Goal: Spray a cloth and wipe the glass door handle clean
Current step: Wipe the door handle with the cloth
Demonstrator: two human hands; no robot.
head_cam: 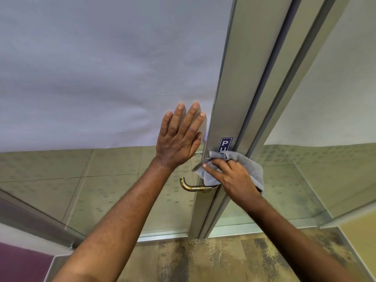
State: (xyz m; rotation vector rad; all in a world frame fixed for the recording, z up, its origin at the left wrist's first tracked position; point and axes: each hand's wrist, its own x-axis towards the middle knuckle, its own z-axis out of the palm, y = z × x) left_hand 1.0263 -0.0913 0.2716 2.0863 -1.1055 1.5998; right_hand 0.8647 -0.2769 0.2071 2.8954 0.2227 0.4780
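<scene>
A grey cloth (248, 163) is bunched under my right hand (234, 180), which grips it and presses it against the aluminium door stile (230, 110), just below a blue PU... sticker (225, 143). The brass-coloured lever handle (193, 187) sticks out to the left right below the cloth; its base is hidden by the cloth and my hand. My left hand (179, 135) lies flat with straight fingers on the glass door panel (91, 78), left of the stile. No spray bottle is in view.
The upper glass is covered by a pale frosted film; the lower glass (101, 190) is dotted and see-through. A second aluminium frame post (289, 78) and glass pane stand to the right. Patterned carpet (203, 261) lies below.
</scene>
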